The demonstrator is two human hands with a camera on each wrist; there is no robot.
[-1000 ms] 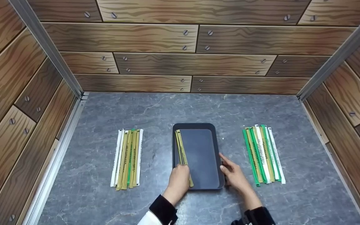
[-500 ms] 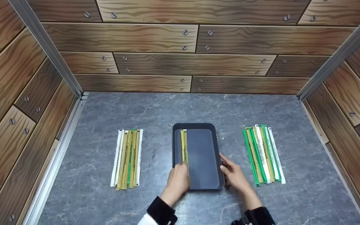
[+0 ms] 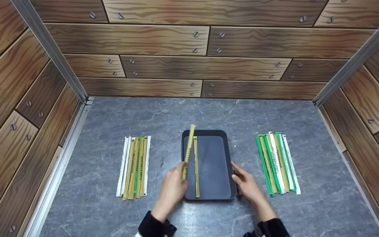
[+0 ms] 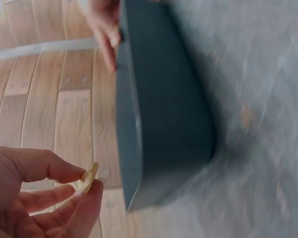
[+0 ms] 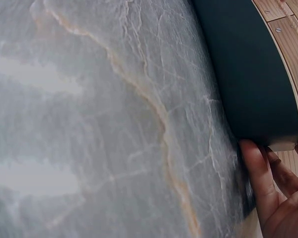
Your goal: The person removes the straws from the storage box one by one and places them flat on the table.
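Note:
My left hand (image 3: 173,184) pinches a long, thin gold wrapped stick (image 3: 189,141) between thumb and fingers. The stick stands tilted over the left rim of a dark rectangular tray (image 3: 212,164). In the left wrist view, my left hand (image 4: 44,198) shows the stick's end (image 4: 91,177) at its fingertips, beside the tray wall (image 4: 164,99). A second gold stick (image 3: 196,171) lies lengthwise inside the tray, on its left part. My right hand (image 3: 248,187) touches the tray's right side with extended fingers. The right wrist view shows its fingers (image 5: 258,168) against the outer wall.
A row of white, gold and green wrapped sticks (image 3: 133,168) lies left of the tray. A similar row (image 3: 276,163) lies to the right. Wood-patterned panels (image 3: 163,69) enclose the grey marbled table (image 3: 117,115) at the back and sides.
Two gold sticks lay together in the tray under my left hand and were straightened. One is now lifted up and left in my left hand; the other stays. My right hand has not moved.

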